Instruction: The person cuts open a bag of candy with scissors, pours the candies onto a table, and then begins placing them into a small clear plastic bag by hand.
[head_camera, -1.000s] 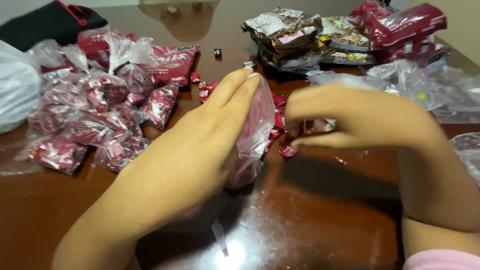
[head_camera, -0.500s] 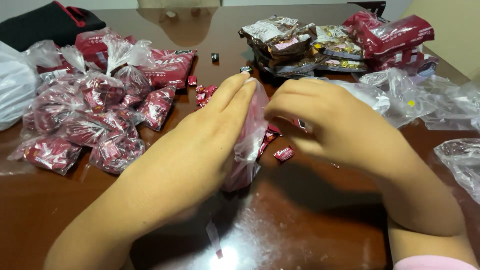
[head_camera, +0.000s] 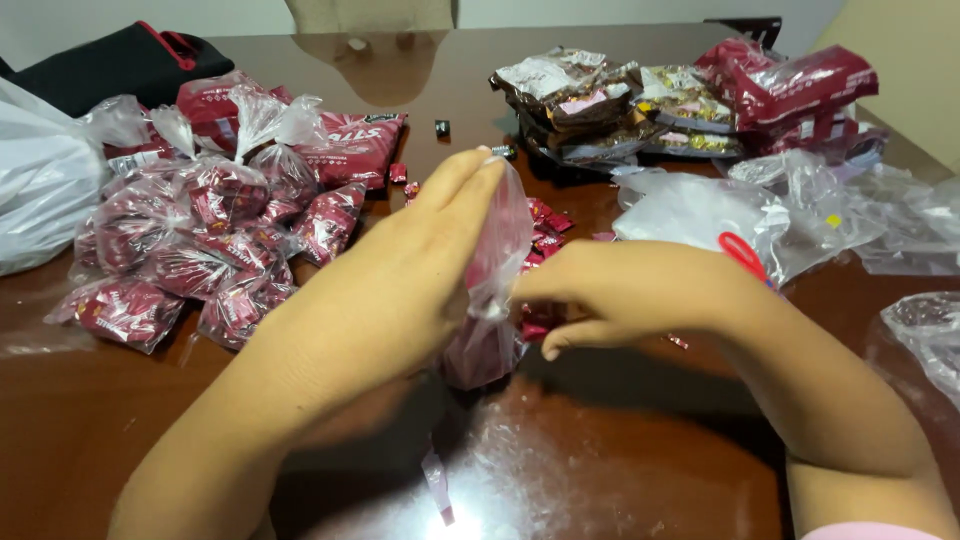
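Observation:
My left hand (head_camera: 400, 290) grips a small clear plastic bag (head_camera: 495, 290) filled with red-wrapped candies, holding its upper part upright above the brown table (head_camera: 620, 450). My right hand (head_camera: 630, 295) pinches the neck of the same bag from the right side, fingers curled. Loose red candies (head_camera: 545, 225) lie on the table just behind the bag, partly hidden by my hands.
Several tied bags of red candies (head_camera: 200, 240) are piled at the left beside a white plastic bag (head_camera: 40, 190). Dark and red candy packages (head_camera: 680, 100) are stacked at the back right. Empty clear bags (head_camera: 790, 210) lie at the right. A black pouch (head_camera: 110, 70) sits at the far left.
My right hand has come down and left, from hovering beside the bag to pinching its neck. The left hand has kept hold of the bag.

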